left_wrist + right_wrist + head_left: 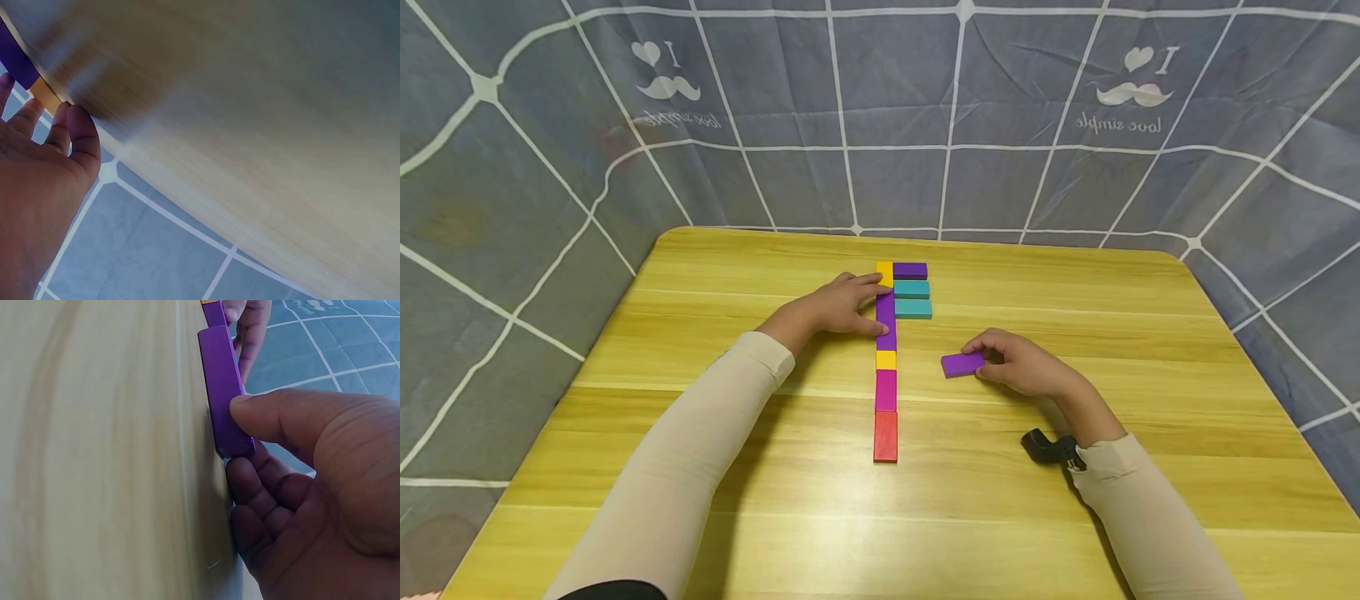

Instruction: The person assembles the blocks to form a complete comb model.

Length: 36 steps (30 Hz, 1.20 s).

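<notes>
Between the thumb and fingers of my right hand is a purple block, pinched at its right end. In the right wrist view, that purple block is close to the tabletop. My left hand rests its fingertips on a column of flat blocks, touching a purple block near the top yellow block. Below follow a small yellow block, a magenta block and a red block. A dark purple block and two teal blocks extend right from the column's top.
The wooden table has rounded far corners. Grey curtain cloth with white lines hangs behind and at both sides. A black device is strapped at my right wrist.
</notes>
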Motion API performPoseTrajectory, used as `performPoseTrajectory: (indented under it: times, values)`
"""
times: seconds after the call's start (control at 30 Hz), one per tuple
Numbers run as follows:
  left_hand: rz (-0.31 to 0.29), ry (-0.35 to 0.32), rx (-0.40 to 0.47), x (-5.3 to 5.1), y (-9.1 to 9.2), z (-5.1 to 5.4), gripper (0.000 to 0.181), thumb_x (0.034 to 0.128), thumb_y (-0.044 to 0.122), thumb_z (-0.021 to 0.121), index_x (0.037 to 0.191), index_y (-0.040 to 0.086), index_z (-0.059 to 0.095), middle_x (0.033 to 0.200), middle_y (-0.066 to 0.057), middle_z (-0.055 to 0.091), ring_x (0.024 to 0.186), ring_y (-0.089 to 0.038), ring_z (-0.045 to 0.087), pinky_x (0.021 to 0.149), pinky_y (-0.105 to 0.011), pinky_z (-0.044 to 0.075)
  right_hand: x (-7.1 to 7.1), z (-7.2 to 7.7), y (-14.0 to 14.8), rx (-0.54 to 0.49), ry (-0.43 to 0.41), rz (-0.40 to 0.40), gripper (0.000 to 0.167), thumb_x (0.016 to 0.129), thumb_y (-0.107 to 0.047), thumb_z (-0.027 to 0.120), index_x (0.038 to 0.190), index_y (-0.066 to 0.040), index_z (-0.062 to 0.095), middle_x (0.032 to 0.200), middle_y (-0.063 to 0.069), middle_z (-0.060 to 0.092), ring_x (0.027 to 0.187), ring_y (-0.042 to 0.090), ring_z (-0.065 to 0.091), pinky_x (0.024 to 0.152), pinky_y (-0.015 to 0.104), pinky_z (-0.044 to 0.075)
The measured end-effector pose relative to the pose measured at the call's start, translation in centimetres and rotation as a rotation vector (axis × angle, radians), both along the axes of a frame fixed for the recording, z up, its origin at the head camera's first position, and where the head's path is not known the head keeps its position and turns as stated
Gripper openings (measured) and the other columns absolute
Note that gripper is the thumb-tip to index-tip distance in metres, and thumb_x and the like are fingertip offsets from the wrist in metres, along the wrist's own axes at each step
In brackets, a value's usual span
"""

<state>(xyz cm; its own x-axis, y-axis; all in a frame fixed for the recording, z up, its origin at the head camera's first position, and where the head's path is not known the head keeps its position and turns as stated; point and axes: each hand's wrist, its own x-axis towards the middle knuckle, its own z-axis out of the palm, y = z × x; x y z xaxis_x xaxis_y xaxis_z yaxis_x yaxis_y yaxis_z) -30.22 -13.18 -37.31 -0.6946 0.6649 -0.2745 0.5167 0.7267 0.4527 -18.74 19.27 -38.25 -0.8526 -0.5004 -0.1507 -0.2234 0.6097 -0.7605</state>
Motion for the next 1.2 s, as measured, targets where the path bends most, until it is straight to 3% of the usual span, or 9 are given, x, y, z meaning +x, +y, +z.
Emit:
performPoseTrajectory:
  times: [0.67,1.2]
  values:
    - [-0.009,0.005,0.004,-0.04,-0.25,-0.29,0.082,0.0878,0.056,0.067,0.155,0.021,0.037,0.165,-0.006,0.017,0.148,-0.035,0.015,0.118,-0.05,0.022,0.29,0.05,-0.25,0.0,0.017,-0.054,0.03,0.093,-0.005,0.066,0.122,-0.005,0.065,0.112,0.01,0.061,0.097,0.025,0.053,0.086,0.041,0.044]
    - [-0.01,0.009,0.003,-0.04,-0.35,-0.49,0.082,0.0876,0.057,0.066,0.156,0.022,0.036,0.165,-0.005,0.017,0.148,-0.035,0.015,0.118,-0.049,0.022,-0.38,0.15,-0.92,-0.02,0.058,-0.04,0.029,0.093,-0.001,0.065,0.121,-0.003,0.065,0.114,0.011,0.062,0.101,0.026,0.056,0.09,0.043,0.046]
